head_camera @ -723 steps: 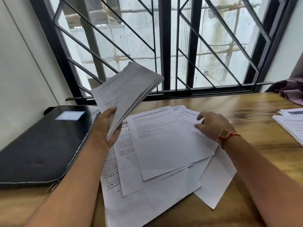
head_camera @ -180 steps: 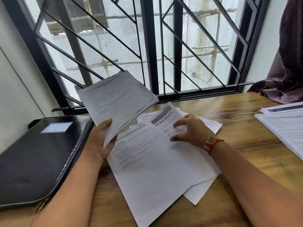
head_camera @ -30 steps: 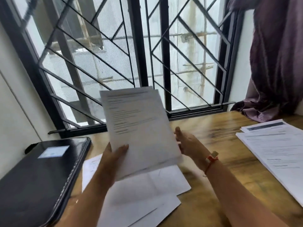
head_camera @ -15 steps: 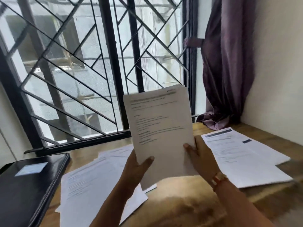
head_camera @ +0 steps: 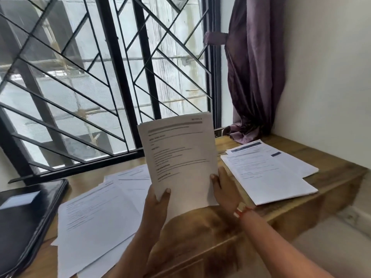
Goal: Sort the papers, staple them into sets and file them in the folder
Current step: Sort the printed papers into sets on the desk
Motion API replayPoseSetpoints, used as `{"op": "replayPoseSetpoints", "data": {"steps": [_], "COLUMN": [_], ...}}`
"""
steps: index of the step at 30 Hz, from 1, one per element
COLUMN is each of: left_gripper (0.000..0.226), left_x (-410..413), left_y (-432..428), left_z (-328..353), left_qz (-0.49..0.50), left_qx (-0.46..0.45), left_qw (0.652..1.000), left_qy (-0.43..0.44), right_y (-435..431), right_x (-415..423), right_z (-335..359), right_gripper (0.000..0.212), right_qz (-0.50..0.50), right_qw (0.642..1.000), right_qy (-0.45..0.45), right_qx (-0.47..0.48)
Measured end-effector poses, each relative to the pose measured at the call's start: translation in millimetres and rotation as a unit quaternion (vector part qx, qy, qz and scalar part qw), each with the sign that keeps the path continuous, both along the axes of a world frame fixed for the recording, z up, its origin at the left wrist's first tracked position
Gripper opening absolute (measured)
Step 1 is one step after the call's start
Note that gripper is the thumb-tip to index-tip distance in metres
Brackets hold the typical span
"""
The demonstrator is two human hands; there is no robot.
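Fingers of the left hand [head_camera: 154, 201] and right hand [head_camera: 225, 189] were largely hidden behind the upright sheaf of papers [head_camera: 180, 155], thumbs pinching its lower edges above the table [head_camera: 200, 227]; the folder [head_camera: 24, 213] was cut off at left.

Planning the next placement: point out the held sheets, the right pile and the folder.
held sheets [head_camera: 180, 157]: head view, middle of the printed front page.
right pile [head_camera: 269, 177]: head view, blank lower half of the top sheet.
folder [head_camera: 26, 227]: head view, black cover below its label.
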State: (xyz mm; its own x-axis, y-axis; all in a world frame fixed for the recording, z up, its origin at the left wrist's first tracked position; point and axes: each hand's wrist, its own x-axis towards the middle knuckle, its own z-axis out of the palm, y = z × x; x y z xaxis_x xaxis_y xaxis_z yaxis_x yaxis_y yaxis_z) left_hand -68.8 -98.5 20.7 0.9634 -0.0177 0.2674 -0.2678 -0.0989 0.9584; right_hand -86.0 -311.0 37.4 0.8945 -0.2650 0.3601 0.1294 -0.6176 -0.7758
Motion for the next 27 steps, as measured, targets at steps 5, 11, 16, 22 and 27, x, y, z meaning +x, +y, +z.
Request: {"op": "replayPoseSetpoints", "data": {"steps": [5,11,16,22,27], "left_gripper": [0.034,0.044,0.040,0.019,0.023], "left_x": [5.6,0.1,7.0,26.9,37.5], "left_y": [-6.6,-55.1,-111.4,-162.8,-171.6], "left_z": [-10.6,-5.3,-11.7,-17.8,-16.1], "left_qz": [0.025,0.042,0.009,-0.034,-0.013], "left_qx": [0.026,0.034,0.054,0.065,0.147], "left_qw": [0.999,0.999,0.996,0.989,0.979], "left_qy": [0.001,-0.003,0.064,0.130,0.139], "right_y": [-3.9,-51.0,-108.1,-159.0,-173.2], "right_x": [5.6,6.7,6.7,13.6,19.2], "right_z": [4.4,31.5,33.2,19.3,8.7], "right_gripper": [0.010,0.014,0.024,0.033,0.037], "right_qz": [-0.026,-0.092,-0.150,-0.166,-0.163], "right_qw": [0.999,0.993,0.973,0.951,0.943], "right_qy": [0.010,0.057,0.138,0.207,0.231], "right_qx": [-0.031,-0.040,-0.112,-0.160,-0.174]}}
